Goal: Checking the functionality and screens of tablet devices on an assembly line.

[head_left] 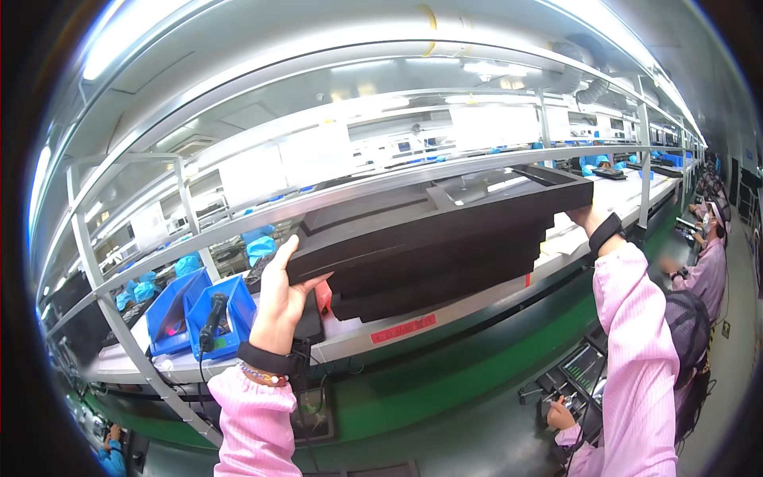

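Note:
With both arms stretched forward, I grip a long black foam-like tray [397, 229] by its two ends. My left hand [282, 274] is closed on the left end, thumb on the upper edge and fingers underneath. My right hand [586, 216] holds the right end, its fingers mostly hidden behind the corner. A flat glossy panel [489, 185] lies in the right recess of the tray. Directly beneath is a stack of similar black trays [437, 278] with stepped ends; I cannot tell whether the top one touches it.
A metal rail [373, 183] crosses just behind the tray. Two blue bins [226, 318] stand at the left, a black handheld tool [213, 322] in the nearer one. Co-workers in pink sit close by at the right, one hand [560, 415] near dark devices. The white bench edge [469, 314] runs below.

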